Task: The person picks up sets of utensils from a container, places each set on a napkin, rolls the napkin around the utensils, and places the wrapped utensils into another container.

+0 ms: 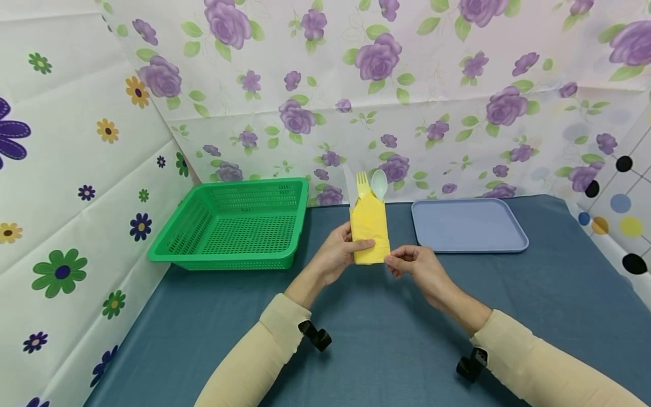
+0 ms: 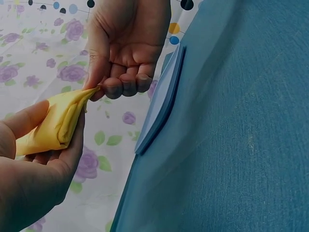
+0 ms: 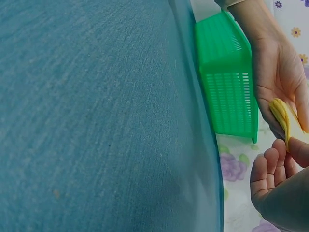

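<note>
A folded yellow napkin (image 1: 369,226) is held upright above the table in the head view. Out of its top stick a white knife (image 1: 350,185), a yellow fork (image 1: 363,183) and a pale green spoon (image 1: 379,183). My left hand (image 1: 337,252) grips the napkin from its left side, thumb across the front. With thumb and forefinger, my right hand (image 1: 416,268) pinches the napkin's lower right corner. In the left wrist view, that corner is drawn to a point between the right fingertips (image 2: 96,92). The napkin's folded layers show at its bottom end.
A green plastic basket (image 1: 229,263) with perforated walls stands at the back left of the blue-covered table (image 1: 376,350). To the back right lies a blue-grey tray (image 1: 470,226). Flowered cloth (image 1: 315,73) hangs behind the table and on the left.
</note>
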Available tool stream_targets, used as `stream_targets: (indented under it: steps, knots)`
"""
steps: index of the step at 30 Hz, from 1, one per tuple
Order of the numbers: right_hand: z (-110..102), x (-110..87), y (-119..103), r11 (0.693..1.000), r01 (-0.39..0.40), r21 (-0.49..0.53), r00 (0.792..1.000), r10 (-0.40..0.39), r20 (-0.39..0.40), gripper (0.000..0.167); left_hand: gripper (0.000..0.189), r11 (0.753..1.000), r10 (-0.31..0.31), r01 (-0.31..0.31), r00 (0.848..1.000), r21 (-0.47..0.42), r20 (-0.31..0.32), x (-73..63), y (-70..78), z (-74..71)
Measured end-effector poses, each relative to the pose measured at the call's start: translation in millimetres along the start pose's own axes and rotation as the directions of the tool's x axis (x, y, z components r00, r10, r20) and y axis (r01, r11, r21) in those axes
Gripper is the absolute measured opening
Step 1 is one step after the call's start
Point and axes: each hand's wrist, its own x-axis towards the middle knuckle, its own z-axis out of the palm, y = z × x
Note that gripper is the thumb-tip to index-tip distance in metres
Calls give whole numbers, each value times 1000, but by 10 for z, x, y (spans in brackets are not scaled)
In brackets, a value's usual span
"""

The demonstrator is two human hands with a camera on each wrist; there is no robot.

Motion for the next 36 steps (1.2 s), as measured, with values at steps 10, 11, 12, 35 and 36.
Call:
stream_targets:
  steps: [10, 11, 12, 35, 36]
  knots:
    - [58, 42, -49, 1000, -4, 23, 1000, 4, 4, 29, 59, 999, 40, -40, 999, -4, -7, -26, 78, -23]
    - [65, 47, -55, 1000, -3, 28, 1000, 3, 7, 30, 59, 999, 41, -41, 999, -2, -9, -29, 86, -25]
    - [72, 51, -61, 999, -3, 32, 1000, 2, 8, 31, 58, 999, 42, -42, 999, -2, -10, -32, 93, -28]
    - [306, 228, -277, 998, 18, 54, 999, -19, 30, 29, 54, 997, 51, -47, 997, 63, -54, -115, 320, -268]
    - [329, 242, -293, 998, 20, 55, 999, -22, 33, 29, 55, 997, 50, -46, 997, 63, -58, -125, 340, -289]
